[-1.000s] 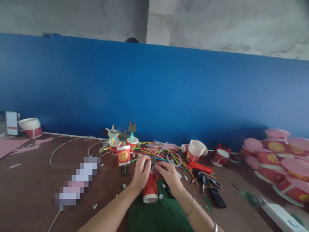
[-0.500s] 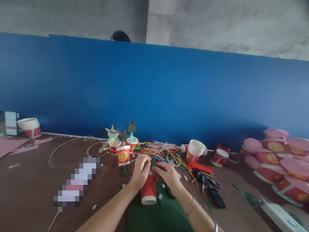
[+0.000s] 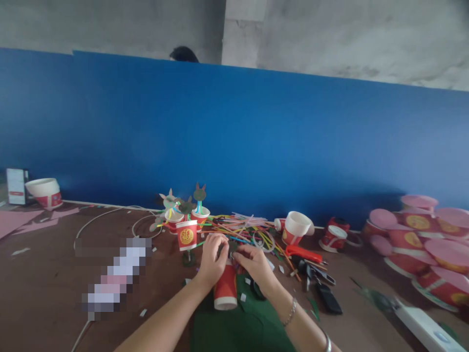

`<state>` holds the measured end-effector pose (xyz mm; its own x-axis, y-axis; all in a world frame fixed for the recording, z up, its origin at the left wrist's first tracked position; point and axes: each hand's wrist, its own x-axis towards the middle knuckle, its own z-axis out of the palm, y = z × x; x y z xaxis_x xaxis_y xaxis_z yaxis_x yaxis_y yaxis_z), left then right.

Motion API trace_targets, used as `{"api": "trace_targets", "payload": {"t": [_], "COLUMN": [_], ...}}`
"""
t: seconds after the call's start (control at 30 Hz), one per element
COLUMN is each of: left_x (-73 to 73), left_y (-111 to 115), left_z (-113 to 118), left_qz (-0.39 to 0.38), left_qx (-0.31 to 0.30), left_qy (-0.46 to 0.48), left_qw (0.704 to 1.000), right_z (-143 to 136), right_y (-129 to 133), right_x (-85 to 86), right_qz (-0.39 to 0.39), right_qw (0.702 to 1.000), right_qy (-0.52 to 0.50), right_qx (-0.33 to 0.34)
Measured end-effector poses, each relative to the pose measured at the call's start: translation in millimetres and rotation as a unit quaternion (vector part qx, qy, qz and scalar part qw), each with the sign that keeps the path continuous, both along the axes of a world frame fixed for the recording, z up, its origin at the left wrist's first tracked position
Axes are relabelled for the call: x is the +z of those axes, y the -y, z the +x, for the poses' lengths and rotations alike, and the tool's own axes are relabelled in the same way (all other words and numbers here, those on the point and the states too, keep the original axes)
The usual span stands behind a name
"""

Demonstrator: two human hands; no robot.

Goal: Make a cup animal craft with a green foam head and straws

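A red paper cup lies with its white end toward me over dark green sheets. My left hand bends over the cup's far left side, thumb and fingers closed on a small dark green piece. From the right, my right hand pinches the other side of this piece. The fingertips are close together and partly hide it. Just left of my hands stands an upright red cup, with animal-head cutouts on straws in cups behind it.
Colourful straws lie behind my hands. To the right are an orange-red tool, a black key fob, a white glue gun and pink-topped cups. A blue partition rises behind; a head shows above it.
Both hands keep nearly the same place. Only the fingertips have shifted slightly around the dark green piece, of which a little more shows.
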<state>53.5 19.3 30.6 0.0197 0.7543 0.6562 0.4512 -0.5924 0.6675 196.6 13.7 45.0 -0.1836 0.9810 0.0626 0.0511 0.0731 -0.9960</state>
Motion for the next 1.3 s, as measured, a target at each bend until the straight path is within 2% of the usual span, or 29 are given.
{"api": "trace_targets", "payload": {"t": [0.5, 0.73, 0.9, 1.07, 1.2, 1.3], "left_x": [4.4, 6.7, 4.9, 1.7, 1.0, 2.0], "left_y": [4.0, 7.3, 8.2, 8.0, 9.5, 11.4], "left_z": [1.4, 2.5, 4.8, 6.5, 7.0, 7.4], "left_qz": [0.028, 0.029, 0.021, 0.014, 0.017, 0.027], "left_qx": [0.048, 0.044, 0.028, 0.021, 0.020, 0.035], "left_qy": [-0.054, -0.064, -0.060, -0.055, -0.045, -0.035], "left_qw": [0.997, 0.997, 0.998, 0.998, 0.999, 0.998], "right_z": [1.1, 1.1, 1.0, 4.9, 8.0, 8.7], "right_y": [3.9, 1.0, 1.5, -2.5, -6.2, -6.1], "right_x": [10.9, 3.3, 2.1, -4.1, -8.4, -7.2], "right_qz": [0.001, 0.011, 0.048, 0.102, 0.077, 0.047], "right_qw": [1.000, 0.999, 0.995, 0.991, 0.993, 0.990], "right_qy": [0.026, 0.040, 0.067, 0.048, 0.014, -0.042], "right_qx": [-0.003, -0.016, -0.048, -0.072, -0.090, -0.129]}}
